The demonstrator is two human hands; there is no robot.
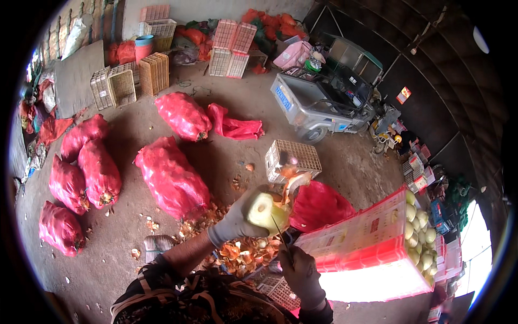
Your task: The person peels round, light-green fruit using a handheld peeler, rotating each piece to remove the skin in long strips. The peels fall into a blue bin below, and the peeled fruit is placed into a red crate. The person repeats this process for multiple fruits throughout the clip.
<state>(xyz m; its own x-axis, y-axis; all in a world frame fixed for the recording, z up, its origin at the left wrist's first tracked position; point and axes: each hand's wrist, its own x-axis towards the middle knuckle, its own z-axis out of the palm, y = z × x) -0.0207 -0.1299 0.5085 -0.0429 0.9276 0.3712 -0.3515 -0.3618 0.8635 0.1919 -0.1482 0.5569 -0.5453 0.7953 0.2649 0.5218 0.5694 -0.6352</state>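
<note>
My gloved left hand (237, 218) is closed around a pale green-white onion (263, 212) in front of me. Brown skin (296, 186) hangs loose off the onion's far right side. In my gloved right hand (303, 275) is a thin dark-handled knife (281, 233), its blade pointing up and touching the onion's lower right. Below the onion lies a heap of papery onion skins (241, 254). A red mesh bag (320, 205) sits just beyond my hands.
At the right stands a red-and-white crate stack (359, 245) topped with peeled onions (420, 237). Full red mesh sacks (171, 175) lie on the floor to the left. A beige plastic crate (293, 161) stands ahead, with a three-wheeled cargo vehicle (324, 105) behind it.
</note>
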